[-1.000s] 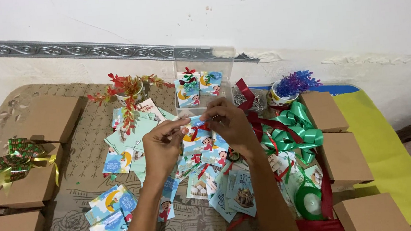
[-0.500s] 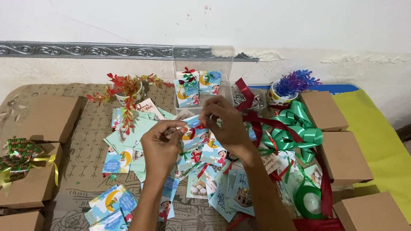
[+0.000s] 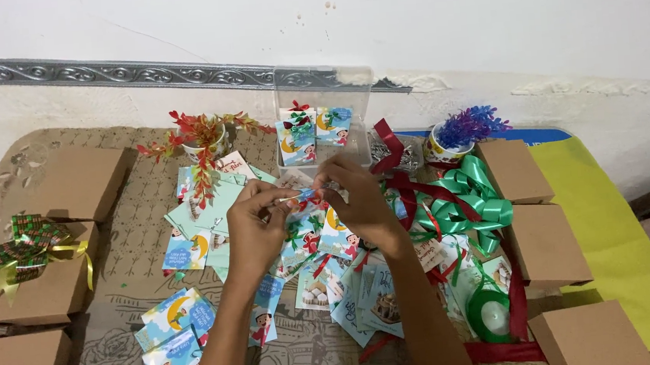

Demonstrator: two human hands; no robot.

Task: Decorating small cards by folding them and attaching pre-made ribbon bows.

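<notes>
My left hand [image 3: 254, 228] and my right hand [image 3: 359, 201] meet over the middle of the table. Together they pinch a small colourful card with a red ribbon [image 3: 304, 197] between the fingertips. Under the hands lies a spread of illustrated gift cards [image 3: 316, 260], several with red bows. Behind the hands stands a clear plastic box [image 3: 326, 132] with more cards upright inside it.
Brown cardboard boxes sit at the left [image 3: 78, 182] and right [image 3: 545, 244]; one left box carries a green and yellow bow [image 3: 24, 243]. Green ribbon [image 3: 462, 206], red ribbon [image 3: 402, 180], a ribbon spool [image 3: 492, 316], a red plant [image 3: 202, 138] and a purple one [image 3: 466, 127] surround the cards.
Both hands have drawn a little closer together and slightly toward the back, still working the same small card between the fingertips. Nothing else has moved.
</notes>
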